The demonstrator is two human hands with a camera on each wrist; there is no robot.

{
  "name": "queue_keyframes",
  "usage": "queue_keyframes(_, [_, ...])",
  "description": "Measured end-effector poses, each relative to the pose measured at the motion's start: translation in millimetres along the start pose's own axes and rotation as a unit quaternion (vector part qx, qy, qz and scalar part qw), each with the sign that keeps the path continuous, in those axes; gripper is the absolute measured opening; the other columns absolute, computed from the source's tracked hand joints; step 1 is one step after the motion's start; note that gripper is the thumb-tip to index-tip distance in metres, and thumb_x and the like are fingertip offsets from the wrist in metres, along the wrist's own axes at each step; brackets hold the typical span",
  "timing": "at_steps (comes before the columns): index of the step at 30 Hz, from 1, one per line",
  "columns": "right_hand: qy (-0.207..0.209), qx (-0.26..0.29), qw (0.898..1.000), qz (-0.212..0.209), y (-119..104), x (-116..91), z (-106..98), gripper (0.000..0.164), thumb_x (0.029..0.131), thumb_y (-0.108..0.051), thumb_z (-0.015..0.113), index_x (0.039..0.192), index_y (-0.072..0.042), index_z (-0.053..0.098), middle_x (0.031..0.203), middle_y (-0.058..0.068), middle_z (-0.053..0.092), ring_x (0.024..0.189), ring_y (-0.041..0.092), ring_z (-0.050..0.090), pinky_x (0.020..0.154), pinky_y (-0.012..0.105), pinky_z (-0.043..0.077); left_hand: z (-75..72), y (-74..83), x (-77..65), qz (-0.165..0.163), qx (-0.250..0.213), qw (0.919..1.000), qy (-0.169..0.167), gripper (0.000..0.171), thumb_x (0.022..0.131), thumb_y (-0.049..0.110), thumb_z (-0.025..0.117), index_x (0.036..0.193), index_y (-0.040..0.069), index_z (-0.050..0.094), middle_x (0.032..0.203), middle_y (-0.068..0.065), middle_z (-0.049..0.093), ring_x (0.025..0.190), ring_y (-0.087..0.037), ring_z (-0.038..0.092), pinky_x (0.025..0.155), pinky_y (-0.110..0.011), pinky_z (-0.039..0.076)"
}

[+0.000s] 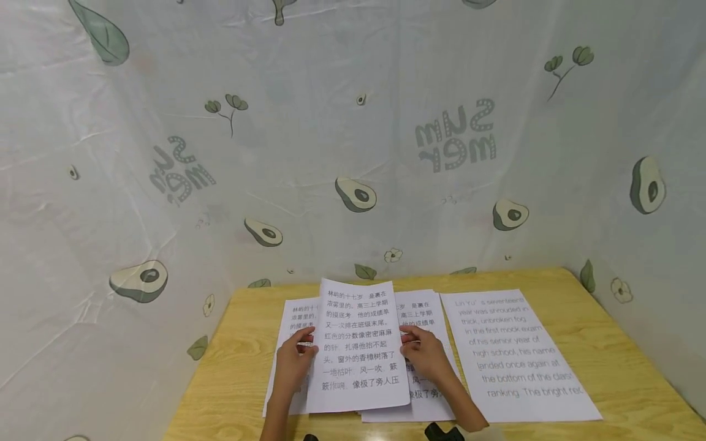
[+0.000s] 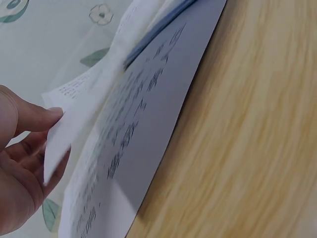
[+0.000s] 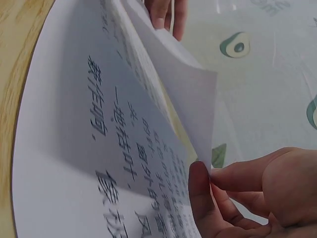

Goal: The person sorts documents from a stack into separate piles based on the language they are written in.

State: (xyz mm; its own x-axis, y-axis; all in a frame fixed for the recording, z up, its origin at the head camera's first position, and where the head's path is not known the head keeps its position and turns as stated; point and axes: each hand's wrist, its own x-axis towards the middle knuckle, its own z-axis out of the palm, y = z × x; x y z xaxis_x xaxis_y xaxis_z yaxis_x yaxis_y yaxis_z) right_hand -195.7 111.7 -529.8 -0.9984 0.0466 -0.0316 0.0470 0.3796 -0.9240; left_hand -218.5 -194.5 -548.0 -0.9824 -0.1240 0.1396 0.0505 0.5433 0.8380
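Both hands hold up one printed sheet of paper (image 1: 358,392) in the head view, with large Chinese text facing the camera. My left hand (image 1: 295,361) pinches its left edge between thumb and fingers, also seen at the raised paper's side in the left wrist view. On the opposite edge, my right hand (image 3: 262,193) pinches the sheet between thumb and forefinger. The held sheet bows slightly above the table. Beneath it on the left lies a similar Chinese page (image 1: 281,361). More overlapping Chinese pages (image 1: 436,361) lie under its right side, partly covered by my right hand and forearm.
A sheet with English text (image 1: 513,355) lies flat on the right of the wooden table (image 1: 623,380). Behind the table hangs a pale curtain (image 1: 309,141) printed with avocados and leaves. Dark objects (image 1: 441,432) show at the bottom edge; their kind is unclear.
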Motion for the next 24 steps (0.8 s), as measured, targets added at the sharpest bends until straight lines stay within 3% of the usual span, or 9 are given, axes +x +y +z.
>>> queue_keyframes(8, [-0.019,0.015,1.000,-0.010,-9.6,2.3,25.7,0.046,0.093,0.000,0.072,0.139,0.003,0.067,0.111,0.013,0.071,0.090,0.016,0.069,0.073,0.024,0.057,-20.0,-16.4,2.8,-0.035,0.017,0.9992,0.007,0.045,0.091,-0.005,0.076,0.135,0.004,0.072,0.115,-0.014,0.075,0.092,-0.019,0.072,0.077,-0.025,0.057])
queue_keyframes(15, [-0.041,0.029,0.999,-0.022,-15.3,9.3,51.3,0.046,0.093,0.000,0.072,0.139,0.004,0.066,0.112,0.014,0.071,0.094,0.017,0.069,0.077,0.028,0.061,-43.3,-30.3,8.3,-0.042,0.017,0.9988,0.015,0.043,0.093,-0.005,0.072,0.136,0.002,0.071,0.117,-0.019,0.075,0.094,-0.024,0.072,0.076,-0.023,0.054])
queue_keyframes(24, [-0.057,0.025,0.997,-0.043,-22.8,11.1,76.8,0.046,0.092,0.001,0.071,0.138,0.006,0.066,0.109,0.015,0.070,0.089,0.015,0.067,0.072,0.025,0.060,-64.4,-49.3,5.0,-0.063,0.024,0.9977,0.007,0.042,0.093,-0.006,0.069,0.135,-0.004,0.069,0.118,-0.024,0.073,0.101,-0.032,0.074,0.081,-0.034,0.059])
